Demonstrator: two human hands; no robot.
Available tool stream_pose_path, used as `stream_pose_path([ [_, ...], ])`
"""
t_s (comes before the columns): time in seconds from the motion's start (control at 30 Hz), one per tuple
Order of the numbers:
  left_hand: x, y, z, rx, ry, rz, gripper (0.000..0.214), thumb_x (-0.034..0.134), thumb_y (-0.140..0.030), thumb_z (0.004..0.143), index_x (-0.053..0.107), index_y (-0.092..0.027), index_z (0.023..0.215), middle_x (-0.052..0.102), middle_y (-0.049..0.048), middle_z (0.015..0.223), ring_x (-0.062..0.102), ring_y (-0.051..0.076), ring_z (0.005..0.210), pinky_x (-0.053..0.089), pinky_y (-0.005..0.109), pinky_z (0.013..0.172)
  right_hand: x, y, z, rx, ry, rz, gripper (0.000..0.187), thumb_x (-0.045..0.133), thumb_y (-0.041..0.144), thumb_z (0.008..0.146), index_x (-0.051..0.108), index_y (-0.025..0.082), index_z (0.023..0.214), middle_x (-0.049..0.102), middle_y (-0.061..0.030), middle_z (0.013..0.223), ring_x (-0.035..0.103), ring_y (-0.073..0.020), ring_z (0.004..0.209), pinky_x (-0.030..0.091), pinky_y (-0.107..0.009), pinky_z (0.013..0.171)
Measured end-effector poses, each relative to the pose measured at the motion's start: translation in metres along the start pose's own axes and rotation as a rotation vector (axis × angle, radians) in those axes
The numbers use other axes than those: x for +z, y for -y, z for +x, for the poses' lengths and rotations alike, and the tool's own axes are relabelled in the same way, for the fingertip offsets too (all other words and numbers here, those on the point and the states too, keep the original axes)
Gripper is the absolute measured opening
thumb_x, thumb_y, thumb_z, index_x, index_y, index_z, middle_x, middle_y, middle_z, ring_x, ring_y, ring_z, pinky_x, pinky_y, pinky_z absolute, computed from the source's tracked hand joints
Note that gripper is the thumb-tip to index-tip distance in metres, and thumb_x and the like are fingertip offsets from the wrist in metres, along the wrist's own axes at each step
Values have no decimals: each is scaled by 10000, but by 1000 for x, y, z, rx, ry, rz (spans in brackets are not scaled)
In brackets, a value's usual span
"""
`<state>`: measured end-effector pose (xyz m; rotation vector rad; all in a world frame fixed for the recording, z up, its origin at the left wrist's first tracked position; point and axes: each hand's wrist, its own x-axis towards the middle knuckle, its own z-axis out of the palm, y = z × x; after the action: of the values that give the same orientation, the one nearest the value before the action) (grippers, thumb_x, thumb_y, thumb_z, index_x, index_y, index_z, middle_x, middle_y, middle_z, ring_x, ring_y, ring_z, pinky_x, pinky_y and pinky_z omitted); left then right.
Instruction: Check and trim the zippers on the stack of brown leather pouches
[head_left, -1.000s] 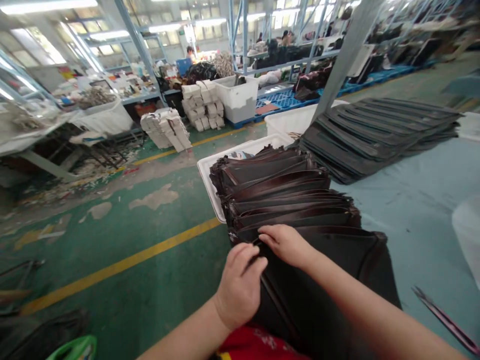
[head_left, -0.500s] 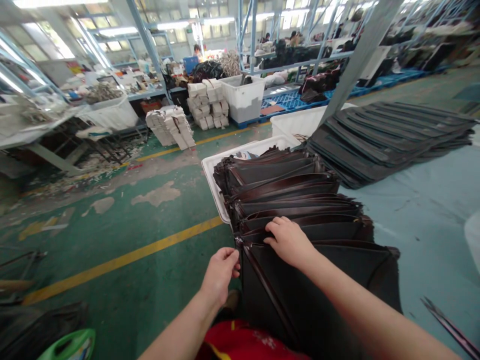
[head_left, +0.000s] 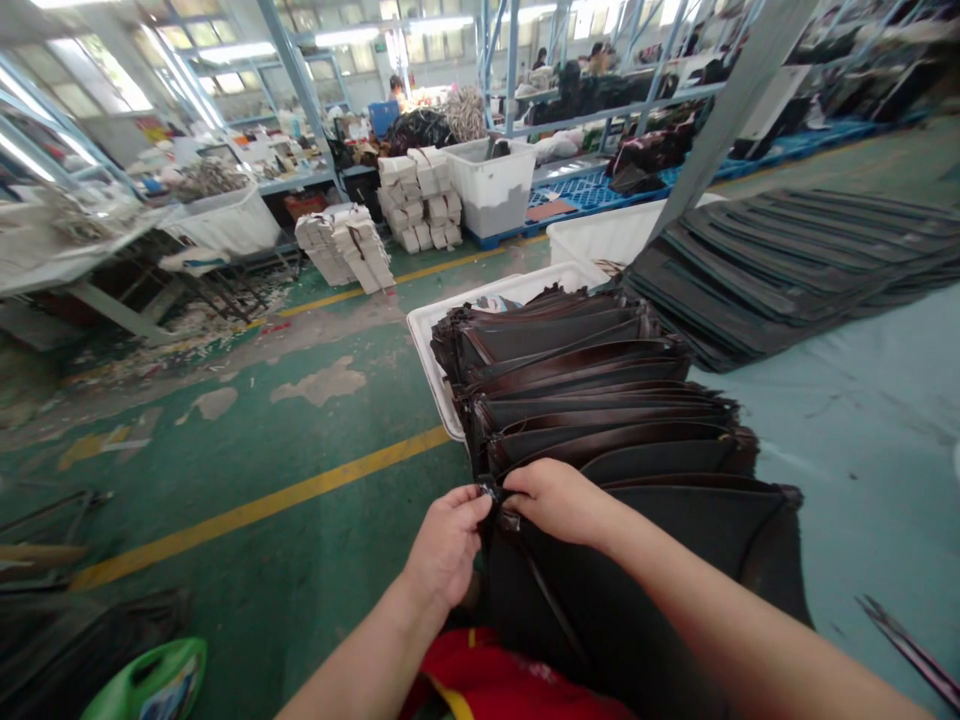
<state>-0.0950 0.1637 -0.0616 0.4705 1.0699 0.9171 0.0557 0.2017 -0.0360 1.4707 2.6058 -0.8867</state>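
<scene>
A row of overlapping dark leather-like panels (head_left: pixel 577 405) runs away from me, their brown-edged sides fanned out. The nearest black panel (head_left: pixel 637 570) lies right in front of my body. At its upper left corner my left hand (head_left: pixel 450 535) pinches the dark corner edge between thumb and fingers. My right hand (head_left: pixel 559 500) grips the same corner from the other side, its fingertips close to the left ones. The exact bit between the right fingers is partly hidden.
On the pale blue table (head_left: pixel 862 470) lie scissors (head_left: pixel 904 640) and a stack of flat dark panels (head_left: pixel 795 265). A white tray (head_left: pixel 429 345) sits under the panels' far left. A slanted post (head_left: pixel 731 120) rises behind. A green container (head_left: pixel 150 680) stands low left.
My right hand has moved left from the panels' top edge to the near corner and closed there. My left hand has moved slightly up and right onto that corner.
</scene>
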Motion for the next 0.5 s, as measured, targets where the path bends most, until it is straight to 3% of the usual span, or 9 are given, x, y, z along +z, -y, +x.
stream_pose_path([
  [0.1, 2, -2, 2, -43, -78, 40, 238, 694, -285, 596, 622, -111, 742, 628, 50, 622, 555, 153, 576, 410, 277, 586, 6, 4, -3, 76, -30, -82, 227, 443, 300, 801, 643, 194, 780, 666, -52, 788, 598, -175, 752, 355, -236, 614],
  [0.23, 6, -1, 7, -37, -203, 123, 276, 701, -359, 579, 600, -109, 639, 579, 23, 526, 506, 129, 488, 366, 257, 501, 12, 12, -8, 47, -41, -134, 209, 448, 290, 804, 631, 190, 786, 664, -63, 790, 599, -185, 749, 370, -251, 625],
  [0.37, 9, 7, 15, 31, -314, 39, 193, 682, -274, 559, 547, -136, 550, 536, -16, 464, 468, 109, 454, 347, 246, 482, 20, 18, -11, -4, -82, -145, 190, 433, 235, 807, 614, 179, 794, 656, -55, 768, 599, -180, 702, 377, -252, 600],
  [0.5, 11, 11, 17, 44, -319, -6, 160, 660, -238, 552, 529, -147, 544, 537, -25, 473, 472, 107, 476, 355, 241, 498, 28, 18, -13, 8, -130, -129, 187, 423, 218, 815, 605, 175, 805, 647, -50, 763, 595, -175, 699, 380, -249, 599],
])
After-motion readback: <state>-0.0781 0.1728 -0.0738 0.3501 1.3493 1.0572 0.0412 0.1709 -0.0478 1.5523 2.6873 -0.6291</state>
